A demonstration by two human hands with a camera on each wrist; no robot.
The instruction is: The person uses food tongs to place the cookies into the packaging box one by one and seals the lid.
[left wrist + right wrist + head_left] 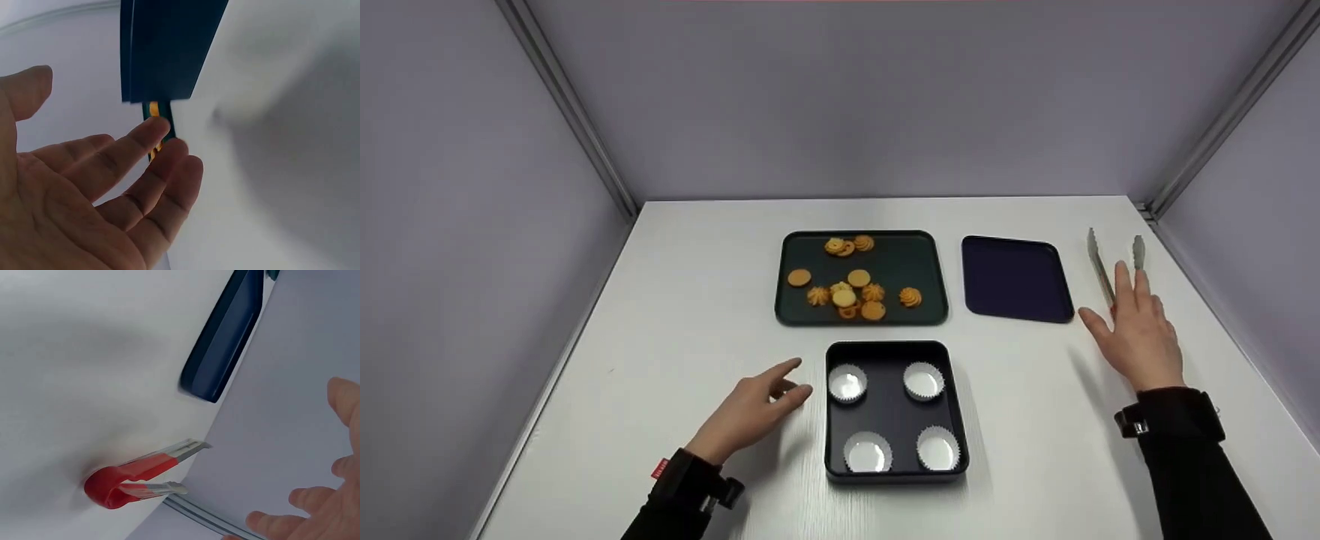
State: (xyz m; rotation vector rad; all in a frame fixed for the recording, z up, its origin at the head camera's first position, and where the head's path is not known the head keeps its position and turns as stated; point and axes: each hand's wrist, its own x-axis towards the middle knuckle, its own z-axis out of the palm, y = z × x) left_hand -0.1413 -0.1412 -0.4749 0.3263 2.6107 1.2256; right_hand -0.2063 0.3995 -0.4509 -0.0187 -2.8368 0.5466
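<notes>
My left hand (750, 412) hovers just left of a black square pan (885, 405), fingers loosely bent around nothing. In the left wrist view, that hand (107, 197) is near the pan's dark side wall (169, 50). Four-cornered in layout, white paper baking cups (937, 448) stand inside the pan. My right hand (1144, 345) is over the red-handled tongs (135, 478), its fingers spread and apart from them. The tongs' metal tips (1138, 251) point to the back of the table, and the hand hides most of their handle in the head view.
Behind the pan lies a dark green tray (915, 259) with several cookies (910, 297) on it. A flat navy tray (1016, 277) sits to its right, left of the tongs. Grey walls (840, 97) enclose the white table (682, 300) at the back and sides.
</notes>
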